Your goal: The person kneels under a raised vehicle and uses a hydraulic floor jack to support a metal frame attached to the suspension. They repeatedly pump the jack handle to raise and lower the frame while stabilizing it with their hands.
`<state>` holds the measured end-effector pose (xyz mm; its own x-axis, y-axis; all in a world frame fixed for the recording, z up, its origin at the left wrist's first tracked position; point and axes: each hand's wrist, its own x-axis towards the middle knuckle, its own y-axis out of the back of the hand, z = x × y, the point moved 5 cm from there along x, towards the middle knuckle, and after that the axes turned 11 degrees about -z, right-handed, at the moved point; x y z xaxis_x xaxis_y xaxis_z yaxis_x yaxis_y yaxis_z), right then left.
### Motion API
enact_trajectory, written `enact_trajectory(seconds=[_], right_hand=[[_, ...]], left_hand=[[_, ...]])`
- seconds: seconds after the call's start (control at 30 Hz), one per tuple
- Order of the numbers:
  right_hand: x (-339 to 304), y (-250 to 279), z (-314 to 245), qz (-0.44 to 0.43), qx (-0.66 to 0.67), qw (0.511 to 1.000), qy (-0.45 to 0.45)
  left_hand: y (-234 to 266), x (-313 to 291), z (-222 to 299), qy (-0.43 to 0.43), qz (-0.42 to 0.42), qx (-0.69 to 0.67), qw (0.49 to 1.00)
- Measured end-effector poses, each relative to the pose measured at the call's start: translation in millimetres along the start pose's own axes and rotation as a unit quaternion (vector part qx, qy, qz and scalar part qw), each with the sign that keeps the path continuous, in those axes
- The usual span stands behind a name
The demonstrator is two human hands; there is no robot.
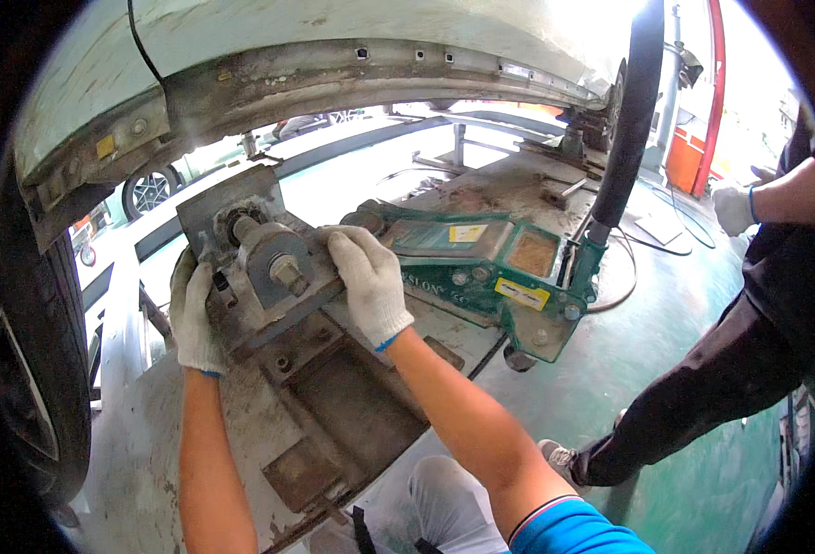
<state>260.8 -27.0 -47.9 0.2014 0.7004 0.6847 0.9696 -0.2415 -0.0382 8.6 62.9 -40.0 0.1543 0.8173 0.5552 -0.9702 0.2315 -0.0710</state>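
Observation:
Both my hands, in white knit gloves with blue cuffs, grip a heavy, worn steel clamp block [255, 319] below the car's sill. A thick round collar and a large hex bolt [289, 275] stick out of its front. My left hand [197, 319] is wrapped round its left side, with part of the fingers hidden behind it. Across from it, my right hand [368, 282] holds the right edge, fingers over the top. Under the clamp lies a rusty steel base [352, 397] with a rectangular recess. Whether the clamp touches this base I cannot tell.
Overhead runs the car's dirty sill [269, 83], and a tyre [42, 360] stands close on the left. A green floor jack [481, 263] with a black-sleeved handle [635, 120] sits to the right. Beyond it stands another person [749, 314] wearing white gloves.

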Motion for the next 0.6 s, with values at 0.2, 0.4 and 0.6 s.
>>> enact_trajectory(seconds=[0.2,0.4,0.6], right_hand=[[-1.8,2.9,-3.5,0.009,-0.014,1.000,-0.010],[-0.6,3.2,-5.8,0.007,-0.014,1.000,-0.005],[-1.7,2.0,-7.8,0.001,0.002,1.000,-0.020]], left_hand=[[1.7,5.1,-9.0,-0.017,-0.025,0.022,0.999],[6.9,7.9,-13.2,-0.023,-0.019,0.037,0.999],[8.5,6.5,-13.6,-0.016,-0.005,0.058,0.998]])
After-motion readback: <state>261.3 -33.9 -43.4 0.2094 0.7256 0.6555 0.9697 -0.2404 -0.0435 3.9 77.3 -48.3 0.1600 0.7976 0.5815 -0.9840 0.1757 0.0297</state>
